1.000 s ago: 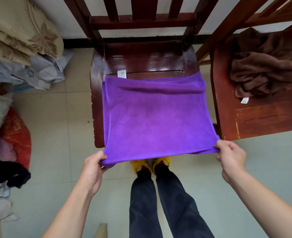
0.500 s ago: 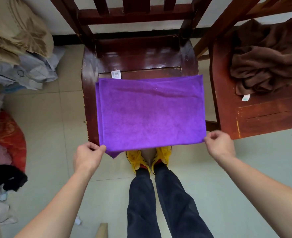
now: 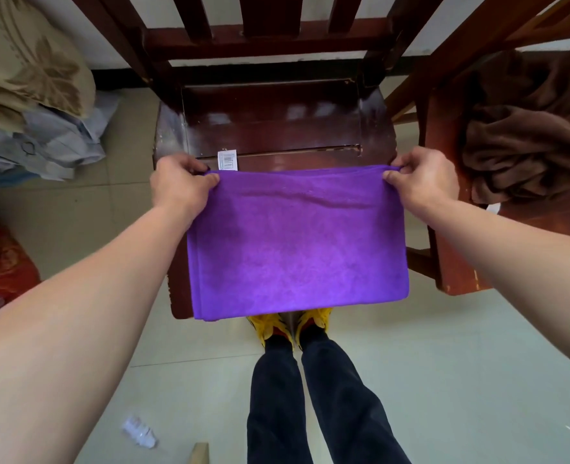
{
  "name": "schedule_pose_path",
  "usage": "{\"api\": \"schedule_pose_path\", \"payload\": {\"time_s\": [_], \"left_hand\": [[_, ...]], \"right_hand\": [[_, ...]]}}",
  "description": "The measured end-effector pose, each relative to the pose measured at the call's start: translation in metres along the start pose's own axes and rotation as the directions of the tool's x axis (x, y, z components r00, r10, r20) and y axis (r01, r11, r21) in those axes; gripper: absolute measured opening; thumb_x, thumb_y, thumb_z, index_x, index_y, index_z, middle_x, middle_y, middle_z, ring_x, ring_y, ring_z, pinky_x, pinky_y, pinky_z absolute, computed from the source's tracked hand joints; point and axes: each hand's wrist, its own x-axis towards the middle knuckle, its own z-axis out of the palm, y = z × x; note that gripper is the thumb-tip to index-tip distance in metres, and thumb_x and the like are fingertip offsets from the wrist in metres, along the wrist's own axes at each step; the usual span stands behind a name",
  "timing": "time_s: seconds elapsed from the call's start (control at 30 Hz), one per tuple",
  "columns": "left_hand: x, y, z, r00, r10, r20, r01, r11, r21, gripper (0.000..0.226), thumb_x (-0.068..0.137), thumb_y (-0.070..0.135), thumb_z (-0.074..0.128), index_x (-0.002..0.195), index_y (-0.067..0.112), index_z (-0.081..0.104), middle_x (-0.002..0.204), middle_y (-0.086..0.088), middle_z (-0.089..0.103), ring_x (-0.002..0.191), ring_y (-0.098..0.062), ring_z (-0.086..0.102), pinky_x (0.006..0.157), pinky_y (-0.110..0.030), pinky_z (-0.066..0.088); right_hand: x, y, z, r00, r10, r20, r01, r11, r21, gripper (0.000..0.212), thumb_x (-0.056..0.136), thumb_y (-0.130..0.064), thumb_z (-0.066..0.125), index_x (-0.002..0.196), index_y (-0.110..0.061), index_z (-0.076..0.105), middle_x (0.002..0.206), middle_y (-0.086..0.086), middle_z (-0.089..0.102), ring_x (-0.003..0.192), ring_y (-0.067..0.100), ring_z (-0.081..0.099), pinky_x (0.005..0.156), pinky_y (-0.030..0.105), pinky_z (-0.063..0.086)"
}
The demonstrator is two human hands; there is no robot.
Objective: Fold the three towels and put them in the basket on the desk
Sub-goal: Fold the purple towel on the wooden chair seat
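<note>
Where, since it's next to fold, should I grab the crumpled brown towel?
Probably the near edge by its white label, reached from above and the front: the brown towel lies heaped, and the label marks its only findable hem.

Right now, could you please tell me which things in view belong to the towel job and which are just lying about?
Job: purple towel, pinched at its far corners by left hand and right hand over the wooden chair; crumpled brown towel on the neighbouring chair.
Lying about: beige bedding, grey clothing, red bundle, plastic litter on the floor.
</note>
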Motion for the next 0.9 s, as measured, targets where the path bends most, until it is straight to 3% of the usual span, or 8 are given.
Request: {"api": "schedule_pose_path", "payload": {"time_s": [0.13,0.23,0.3,0.47,0.67,0.73,0.83,0.9], "left_hand": [[0.0,-0.003,-0.006,0.964,0.256,0.072,-0.265,0.94,0.216,0.014,0.077,0.015,0.069,0.09,0.019,0.072,0.085,-0.005,0.062,0.091,-0.03,0.062,0.078,-0.033,0.048],[0.0,-0.005,-0.01,0.867,0.436,0.241,-0.498,0.774,0.39,0.028,0.079,0.02,0.071,0.107,0.019,0.07,0.11,-0.012,0.058,0.108,-0.034,0.051,0.087,-0.044,0.047],[0.002,-0.006,-0.01,0.826,0.467,0.316,-0.564,0.685,0.461,0.021,0.08,0.022,0.071,0.1,0.016,0.071,0.104,-0.013,0.062,0.104,-0.036,0.051,0.085,-0.045,0.046],[0.003,-0.002,-0.021,0.841,0.445,0.308,-0.54,0.717,0.44,0.014,0.072,0.019,0.076,0.074,0.017,0.062,0.086,-0.01,0.063,0.091,-0.035,0.053,0.078,-0.043,0.045],[-0.001,-0.01,-0.04,0.871,0.339,0.355,-0.475,0.764,0.436,0.025,0.068,0.012,0.072,0.067,0.02,0.048,0.061,0.001,0.049,0.069,-0.032,0.051,0.061,-0.036,0.041],[0.0,-0.013,-0.037,0.882,0.342,0.323,-0.464,0.747,0.476,0.02,0.073,0.011,0.071,0.081,0.017,0.054,0.07,-0.003,0.053,0.079,-0.036,0.055,0.067,-0.039,0.044],[0.008,-0.013,-0.027,0.9,0.312,0.304,-0.431,0.732,0.527,0.036,0.074,0.014,0.073,0.108,0.012,0.06,0.104,-0.014,0.054,0.106,-0.037,0.052,0.081,-0.045,0.046],[0.011,-0.007,-0.021,0.916,0.257,0.309,-0.394,0.722,0.569,0.029,0.071,0.017,0.075,0.098,0.015,0.065,0.108,-0.014,0.05,0.108,-0.036,0.05,0.081,-0.045,0.046]], "right_hand": [[0.0,0.001,-0.005,0.994,-0.106,-0.032,0.104,0.993,-0.055,0.013,0.083,-0.035,0.073,0.089,-0.027,0.064,0.095,-0.001,0.066,0.094,0.023,0.062,0.074,0.032,0.044],[0.001,0.003,-0.007,0.975,-0.218,-0.037,0.21,0.965,-0.156,0.016,0.084,-0.037,0.072,0.092,-0.024,0.066,0.105,0.004,0.063,0.101,0.026,0.059,0.076,0.035,0.043],[0.0,0.004,-0.008,0.951,-0.307,0.014,0.304,0.931,-0.203,0.021,0.085,-0.036,0.072,0.1,-0.022,0.066,0.106,0.002,0.062,0.103,0.025,0.057,0.077,0.036,0.044],[0.001,0.005,-0.011,0.931,-0.362,0.043,0.362,0.906,-0.22,0.017,0.085,-0.034,0.071,0.096,-0.021,0.068,0.092,-0.002,0.061,0.095,0.025,0.059,0.069,0.029,0.037],[0.003,0.007,-0.015,0.898,-0.431,0.088,0.439,0.865,-0.244,0.021,0.083,-0.037,0.073,0.082,-0.024,0.057,0.106,0.003,0.058,0.108,0.025,0.051,0.071,0.03,0.034],[0.006,0.002,-0.013,0.887,-0.437,0.152,0.461,0.856,-0.232,0.02,0.082,-0.035,0.074,0.085,-0.025,0.056,0.107,0.002,0.058,0.107,0.024,0.052,0.073,0.03,0.036],[0.011,-0.011,-0.009,0.901,-0.368,0.228,0.412,0.891,-0.19,0.032,0.081,-0.032,0.076,0.108,-0.023,0.061,0.1,-0.002,0.062,0.097,0.022,0.058,0.076,0.032,0.043],[0.018,-0.02,-0.009,0.916,-0.269,0.297,0.334,0.922,-0.194,0.026,0.081,-0.029,0.075,0.104,-0.026,0.064,0.093,-0.003,0.064,0.092,0.022,0.06,0.078,0.033,0.047]]}}
